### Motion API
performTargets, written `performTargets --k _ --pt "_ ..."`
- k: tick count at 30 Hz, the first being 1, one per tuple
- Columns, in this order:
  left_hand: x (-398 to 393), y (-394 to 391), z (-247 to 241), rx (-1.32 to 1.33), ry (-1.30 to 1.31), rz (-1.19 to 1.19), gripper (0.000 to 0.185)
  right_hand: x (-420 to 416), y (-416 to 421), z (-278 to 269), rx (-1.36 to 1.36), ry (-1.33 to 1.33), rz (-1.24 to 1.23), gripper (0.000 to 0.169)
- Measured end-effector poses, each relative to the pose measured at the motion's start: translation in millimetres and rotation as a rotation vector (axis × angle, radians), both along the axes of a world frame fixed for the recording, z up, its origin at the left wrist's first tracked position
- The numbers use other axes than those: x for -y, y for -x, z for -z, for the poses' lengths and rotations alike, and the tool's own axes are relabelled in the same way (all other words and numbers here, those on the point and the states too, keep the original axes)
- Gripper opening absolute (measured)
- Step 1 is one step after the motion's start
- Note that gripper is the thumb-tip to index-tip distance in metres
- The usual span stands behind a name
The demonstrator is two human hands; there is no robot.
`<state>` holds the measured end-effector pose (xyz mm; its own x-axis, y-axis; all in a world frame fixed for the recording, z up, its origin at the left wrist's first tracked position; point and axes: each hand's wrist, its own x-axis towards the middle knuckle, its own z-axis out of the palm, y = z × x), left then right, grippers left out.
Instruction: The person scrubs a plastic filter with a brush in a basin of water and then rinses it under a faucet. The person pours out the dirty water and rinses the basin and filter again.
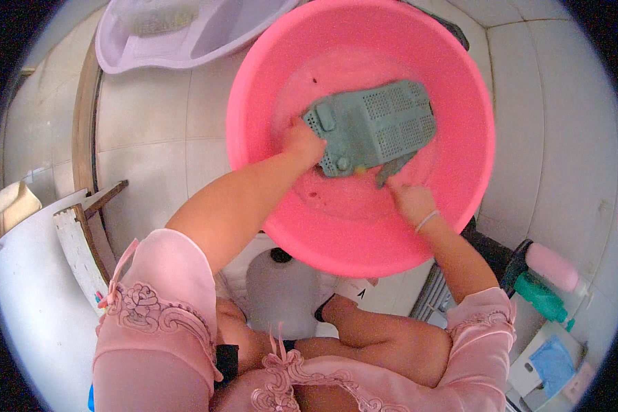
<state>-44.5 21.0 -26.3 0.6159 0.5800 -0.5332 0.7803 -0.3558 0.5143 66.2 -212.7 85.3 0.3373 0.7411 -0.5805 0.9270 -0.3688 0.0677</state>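
Observation:
A large pink plastic basin stands before me with shallow water inside. In it lies a grey-green perforated plastic panel, tilted, with fine holes over its right part and raised knobs near its left end. My left hand grips the panel's left end; some of its fingers are hidden behind the edge. Below the panel's lower right edge juts a grey-green strip; whether it belongs to the panel cannot be told. The fingers of my right hand are closed around the strip's lower end, slightly blurred.
A lilac plastic tub sits at the upper left on the tiled floor. Under the basin's near rim is a translucent grey container. At right lie a pink bottle and a green bottle. A worn wooden piece stands left.

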Motion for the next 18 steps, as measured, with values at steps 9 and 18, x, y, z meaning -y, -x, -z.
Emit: performTargets --k 9,18 --pt "-4.6 10.7 -3.5 0.004 0.192 -0.101 0.075 8.7 29.3 -7.5 -0.109 -0.215 0.151 0.021" --pt "-7.6 5.9 -29.7 0.281 0.664 -0.602 0.057 -67.5 48.2 -3.0 -0.238 -0.246 0.273 0.014"
